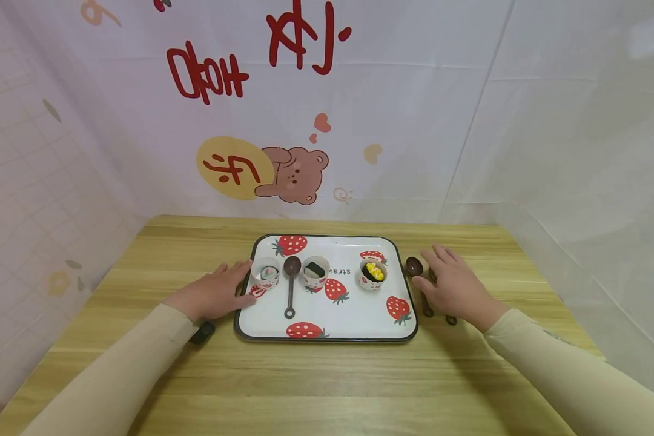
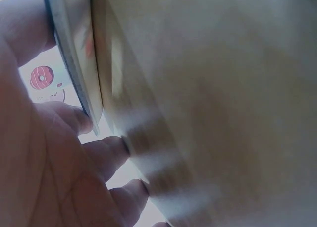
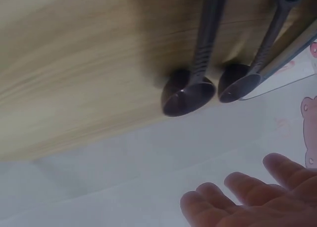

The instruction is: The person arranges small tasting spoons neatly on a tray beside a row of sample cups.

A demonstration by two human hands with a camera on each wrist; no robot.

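Observation:
A white tray (image 1: 354, 318) with a dark rim and strawberry prints lies on the table. My left hand (image 1: 215, 292) rests at its left edge, thumb over the rim and the other fingers spread outside it. Paper cups on the tray hold a pale roll-like piece (image 1: 269, 274), a dark-wrapped piece (image 1: 315, 270) and a yellow-topped piece (image 1: 374, 272). Between the left two cups lies a brown spoon (image 1: 290, 293). Right of the tray, my right hand (image 1: 458, 289) hovers with spread fingers over two more brown spoons, one nearer the tray (image 3: 238, 85), the other farther out (image 3: 185, 103).
A small dark object (image 1: 202, 333) sits beside my left sleeve, partly covered. The wooden table (image 1: 327, 387) meets a white printed cloth (image 1: 392, 181) at the back, with pale cloth on both sides.

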